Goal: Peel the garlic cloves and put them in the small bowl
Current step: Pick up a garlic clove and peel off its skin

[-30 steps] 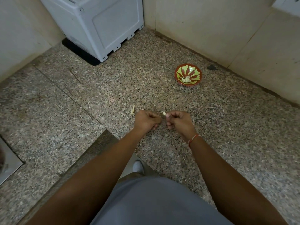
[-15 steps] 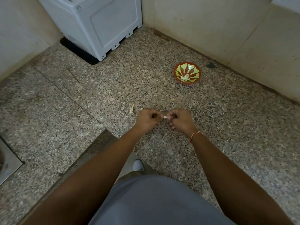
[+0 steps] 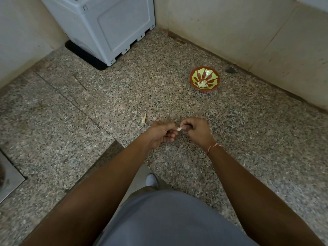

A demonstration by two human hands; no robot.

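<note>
A: Two hands in head view, meeting over speckled counter [image 3: 248, 139]. Left hand [image 3: 160, 133] curled, pinching garlic clove [image 3: 179, 129] at fingertips. Right hand [image 3: 197, 129] curled too, pinching same clove from other side

B: Clove location?

A: Between both hands, held above counter, small pale bit poking out. Too small to tell peeled or not

B: Bowl?

A: Small bowl [image 3: 193, 80], red rim, green and red pattern, up and right of hands, well apart from them, near wall [image 3: 230, 23]. Pale garlic pieces [image 3: 202, 84] inside at bottom

B: Anything else?

A: Peel scrap [image 3: 144, 119] lying on counter just left of left hand, not touching. Grey appliance [image 3: 106, 23] in back corner. Red-and-white thread band [image 3: 212, 148] on right wrist. Grey clothing [image 3: 168, 219] at bottom, white shoe tip [image 3: 151, 180] below counter edge. Metal sink edge [image 3: 8, 178] far left. Dark chip [image 3: 230, 70] on counter by wall, right of bowl
</note>
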